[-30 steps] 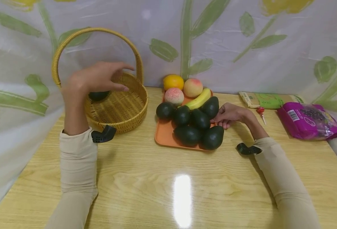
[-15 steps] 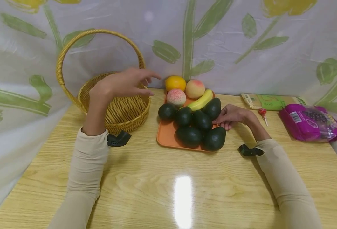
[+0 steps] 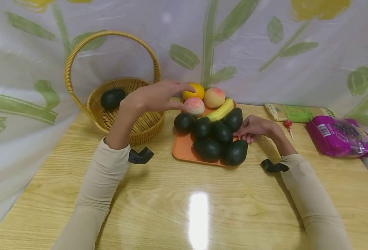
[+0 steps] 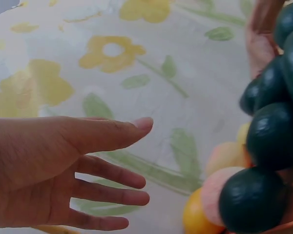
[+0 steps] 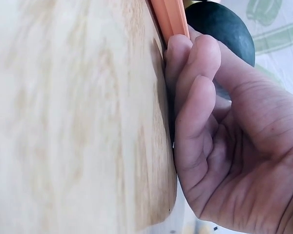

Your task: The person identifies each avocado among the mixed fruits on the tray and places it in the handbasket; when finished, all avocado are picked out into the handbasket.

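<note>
My left hand [image 3: 154,97] is in the air between the basket and the tray, its fingertips overlapping the orange [image 3: 194,91] and pink-speckled peach [image 3: 194,106] in the head view. In the left wrist view its fingers [image 4: 112,196] are spread and hold nothing. My right hand [image 3: 255,127] pinches the right edge of the orange tray [image 3: 183,147], fingers curled by the rim [image 5: 171,17]. Several dark avocados [image 3: 207,149] lie heaped on the tray with a banana [image 3: 218,110] and a second peach [image 3: 214,97]. One avocado [image 3: 112,99] lies in the wicker basket [image 3: 146,135].
The basket's tall handle [image 3: 110,33] arches up on the left. A purple snack bag [image 3: 343,136], a red lollipop [image 3: 287,124] and a flat green-and-tan packet [image 3: 299,113] lie at the right. A flower-painted sheet [image 3: 252,52] hangs behind the table [image 3: 152,201].
My left hand has moved right, from over the basket to the fruit on the tray, uncovering the avocado in the basket. The right hand stays at the tray's edge.
</note>
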`<state>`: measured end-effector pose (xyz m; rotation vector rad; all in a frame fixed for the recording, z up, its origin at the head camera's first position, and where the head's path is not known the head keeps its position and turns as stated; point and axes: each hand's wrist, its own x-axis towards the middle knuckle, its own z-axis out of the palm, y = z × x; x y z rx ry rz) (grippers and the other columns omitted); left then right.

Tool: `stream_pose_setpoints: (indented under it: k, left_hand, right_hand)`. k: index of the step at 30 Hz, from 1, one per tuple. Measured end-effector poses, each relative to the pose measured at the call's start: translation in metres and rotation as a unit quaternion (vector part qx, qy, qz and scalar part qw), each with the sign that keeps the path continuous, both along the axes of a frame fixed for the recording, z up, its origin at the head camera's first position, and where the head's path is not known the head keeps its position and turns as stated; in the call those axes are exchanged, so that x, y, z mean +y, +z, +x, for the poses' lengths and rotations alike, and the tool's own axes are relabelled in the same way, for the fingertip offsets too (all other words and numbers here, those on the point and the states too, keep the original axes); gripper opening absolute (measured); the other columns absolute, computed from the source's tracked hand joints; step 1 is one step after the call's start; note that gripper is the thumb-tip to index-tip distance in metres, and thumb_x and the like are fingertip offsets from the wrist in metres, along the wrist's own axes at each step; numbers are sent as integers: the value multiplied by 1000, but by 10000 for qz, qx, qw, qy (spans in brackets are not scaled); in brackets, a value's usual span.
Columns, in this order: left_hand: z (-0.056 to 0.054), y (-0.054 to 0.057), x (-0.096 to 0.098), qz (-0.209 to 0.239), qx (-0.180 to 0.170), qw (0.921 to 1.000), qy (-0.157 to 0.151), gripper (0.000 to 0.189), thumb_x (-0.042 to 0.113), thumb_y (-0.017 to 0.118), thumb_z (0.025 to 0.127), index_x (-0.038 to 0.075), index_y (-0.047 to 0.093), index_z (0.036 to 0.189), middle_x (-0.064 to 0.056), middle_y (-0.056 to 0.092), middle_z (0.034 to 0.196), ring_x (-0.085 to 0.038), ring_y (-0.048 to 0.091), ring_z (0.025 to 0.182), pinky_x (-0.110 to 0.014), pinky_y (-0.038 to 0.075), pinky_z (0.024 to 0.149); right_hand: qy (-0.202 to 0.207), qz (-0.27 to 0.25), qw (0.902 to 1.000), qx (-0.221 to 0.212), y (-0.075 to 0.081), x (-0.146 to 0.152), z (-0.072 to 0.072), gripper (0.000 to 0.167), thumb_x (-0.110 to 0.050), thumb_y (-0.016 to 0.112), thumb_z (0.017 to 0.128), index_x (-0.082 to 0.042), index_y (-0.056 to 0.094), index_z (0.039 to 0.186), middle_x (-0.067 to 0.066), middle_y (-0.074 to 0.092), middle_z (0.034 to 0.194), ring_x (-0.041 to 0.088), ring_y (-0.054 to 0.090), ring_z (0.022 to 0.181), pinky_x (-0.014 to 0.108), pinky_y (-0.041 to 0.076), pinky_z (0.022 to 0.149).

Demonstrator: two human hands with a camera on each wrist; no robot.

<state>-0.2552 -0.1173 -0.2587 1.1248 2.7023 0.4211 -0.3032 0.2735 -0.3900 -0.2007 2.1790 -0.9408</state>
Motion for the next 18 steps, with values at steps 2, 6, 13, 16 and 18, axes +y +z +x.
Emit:
stream_pose_setpoints:
  k: [2, 6, 13, 16, 18]
  left_hand:
    - [-3, -5, 6, 15, -3, 10000, -70, 59, 42, 64, 104, 19, 47, 156, -7, 50, 158, -30, 54, 136, -48, 42, 117]
    - [-9, -14, 15, -112, -67, 9998, -126, 59, 43, 63, 104, 17, 49, 155, -11, 58, 148, -31, 57, 129, -47, 43, 114]
    - [-16, -31, 26, -624, -475, 9968, -183, 57, 30, 68, 103, 11, 49, 153, -14, 65, 132, -33, 60, 119, -47, 46, 110]
    - [-19, -38, 29, -828, -625, 9945, -118, 54, 28, 69, 102, 11, 50, 150, -13, 65, 134, -32, 61, 119, -47, 47, 110]
    - [-21, -42, 32, -1011, -638, 9928, -65, 53, 29, 69, 102, 12, 51, 149, -12, 64, 140, -33, 61, 126, -47, 47, 113]
  right_hand:
    - [6, -4, 10000, 26, 0, 0, -1, 24, -29, 81, 93, -8, 80, 82, -4, 71, 62, 5, 64, 51, 20, 54, 53]
    - [-14, 18, 10000, 11, 0, -2, -2, 23, -29, 80, 93, -8, 81, 84, -4, 71, 62, 4, 64, 51, 20, 54, 53]
    - [-58, 47, 10000, -37, -1, -3, -1, 22, -29, 79, 94, -9, 82, 85, -5, 71, 62, 4, 64, 51, 20, 54, 53]
    - [-59, 79, 10000, 3, 0, -2, 0, 22, -29, 79, 94, -9, 81, 85, -5, 70, 62, 4, 64, 51, 20, 54, 54]
    - [-71, 104, 9999, 6, 0, -1, 0, 22, -29, 79, 94, -8, 81, 85, -4, 70, 62, 5, 64, 51, 21, 55, 54]
